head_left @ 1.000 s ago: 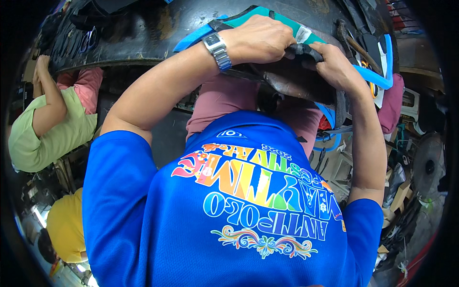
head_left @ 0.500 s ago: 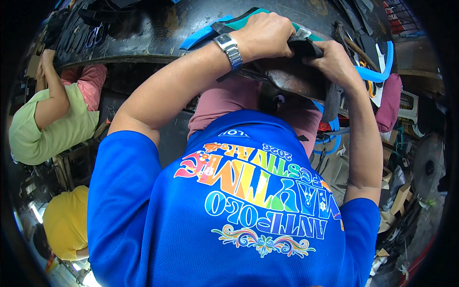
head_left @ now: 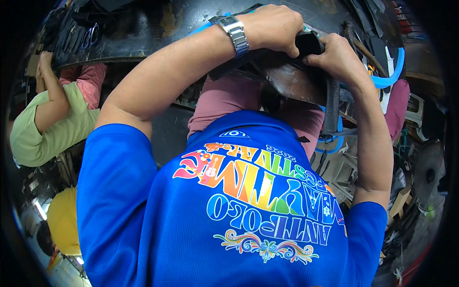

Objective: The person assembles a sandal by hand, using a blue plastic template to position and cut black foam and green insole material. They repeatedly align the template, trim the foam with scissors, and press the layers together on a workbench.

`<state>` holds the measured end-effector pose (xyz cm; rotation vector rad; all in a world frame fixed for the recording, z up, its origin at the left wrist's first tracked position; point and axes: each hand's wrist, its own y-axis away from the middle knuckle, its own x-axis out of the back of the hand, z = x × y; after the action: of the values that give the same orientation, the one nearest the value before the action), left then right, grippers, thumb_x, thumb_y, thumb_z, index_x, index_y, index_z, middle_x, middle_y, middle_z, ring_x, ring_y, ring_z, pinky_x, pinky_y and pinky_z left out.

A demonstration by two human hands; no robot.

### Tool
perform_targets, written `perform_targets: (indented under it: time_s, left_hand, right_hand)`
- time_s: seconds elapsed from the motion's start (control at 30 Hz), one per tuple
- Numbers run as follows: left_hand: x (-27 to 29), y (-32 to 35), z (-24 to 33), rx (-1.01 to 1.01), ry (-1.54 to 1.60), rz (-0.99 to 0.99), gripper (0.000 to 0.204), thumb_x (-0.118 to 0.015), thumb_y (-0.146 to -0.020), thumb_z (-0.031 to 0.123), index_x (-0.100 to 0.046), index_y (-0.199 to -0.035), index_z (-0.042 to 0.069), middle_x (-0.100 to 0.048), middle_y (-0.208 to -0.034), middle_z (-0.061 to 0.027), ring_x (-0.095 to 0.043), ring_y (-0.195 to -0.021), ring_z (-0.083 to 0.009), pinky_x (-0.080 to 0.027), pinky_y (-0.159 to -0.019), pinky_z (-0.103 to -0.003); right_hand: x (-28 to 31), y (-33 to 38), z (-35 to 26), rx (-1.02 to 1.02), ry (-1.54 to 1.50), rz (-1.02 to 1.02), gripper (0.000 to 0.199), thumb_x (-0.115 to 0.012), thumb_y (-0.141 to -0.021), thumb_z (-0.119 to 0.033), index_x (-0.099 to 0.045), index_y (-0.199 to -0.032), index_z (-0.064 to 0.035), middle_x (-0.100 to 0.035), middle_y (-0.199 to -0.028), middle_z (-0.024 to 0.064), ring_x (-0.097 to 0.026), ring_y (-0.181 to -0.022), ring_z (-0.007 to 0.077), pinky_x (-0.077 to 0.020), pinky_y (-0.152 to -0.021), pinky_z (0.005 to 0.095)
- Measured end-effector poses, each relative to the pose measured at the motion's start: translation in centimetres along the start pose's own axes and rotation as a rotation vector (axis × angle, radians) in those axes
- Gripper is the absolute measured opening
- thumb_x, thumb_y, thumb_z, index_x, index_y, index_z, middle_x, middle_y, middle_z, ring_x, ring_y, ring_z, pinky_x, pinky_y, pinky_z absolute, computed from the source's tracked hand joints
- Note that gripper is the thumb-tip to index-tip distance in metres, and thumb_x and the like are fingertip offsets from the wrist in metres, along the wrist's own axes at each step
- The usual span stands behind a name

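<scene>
At the table's near edge, both my hands work on a black, flexible strip [head_left: 310, 44], which looks like fabric or foam. My left hand [head_left: 273, 28], with a metal-banded watch on the wrist, pinches it from the left, thumb pointing down. Gripping its right side is my right hand [head_left: 337, 58], thumb toward the left thumb. Part of the black material spreads leftward under my left wrist, and a dark length [head_left: 332, 105] hangs over the edge below my right hand. A small green bit shows behind the strip. My fingers hide much of what they hold.
The dark worktable [head_left: 143, 36] carries scissors [head_left: 90, 36], black cut pieces and a tool with a brown handle [head_left: 366, 53]. A blue strip [head_left: 391, 80] curves right of my right forearm, near maroon cloth [head_left: 398, 103]. A person in light green [head_left: 50, 122] sits at left.
My left hand has shifted slightly right and up, and my right hand slightly right. Black material now covers most of the green and blue strips that showed beside my left wrist.
</scene>
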<state>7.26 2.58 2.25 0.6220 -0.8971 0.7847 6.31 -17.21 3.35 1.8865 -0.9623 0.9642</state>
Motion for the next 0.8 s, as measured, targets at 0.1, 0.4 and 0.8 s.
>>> perform_targets:
  time_s: [0.1, 0.4, 0.8]
  left_hand:
    - [0.3, 0.0, 0.1, -0.012, 0.034, 0.003, 0.033, -0.085, -0.068, 0.027, -0.077, -0.088, 0.002, -0.072, -0.082, -0.0243, -0.073, -0.079, -0.0391, -0.058, -0.076, -0.046]
    - [0.3, -0.8, -0.5, -0.010, 0.040, -0.051, 0.033, -0.086, -0.070, 0.028, -0.077, -0.089, 0.002, -0.073, -0.084, -0.0241, -0.073, -0.083, -0.0388, -0.057, -0.078, -0.046]
    - [0.4, -0.7, -0.1, -0.055, -0.020, -0.074, 0.033, -0.083, -0.073, 0.028, -0.076, -0.091, 0.002, -0.073, -0.085, -0.0239, -0.073, -0.084, -0.0388, -0.058, -0.078, -0.046]
  right_hand:
    - [0.1, -0.1, -0.2, -0.006, 0.012, 0.001, 0.039, -0.082, -0.072, -0.022, -0.076, -0.099, 0.0054, -0.071, -0.077, 0.0260, -0.074, -0.073, 0.0347, -0.0586, -0.072, 0.0421]
    - [-0.5, -0.1, 0.5, -0.021, -0.035, 0.017, 0.037, -0.084, -0.071, -0.023, -0.076, -0.093, 0.0063, -0.070, -0.072, 0.0238, -0.073, -0.068, 0.0329, -0.0581, -0.069, 0.0407]
    - [-1.3, 0.3, 0.7, 0.008, -0.016, 0.062, 0.035, -0.081, -0.076, -0.027, -0.075, -0.091, 0.0044, -0.070, -0.076, 0.0262, -0.073, -0.074, 0.0383, -0.0567, -0.072, 0.0447]
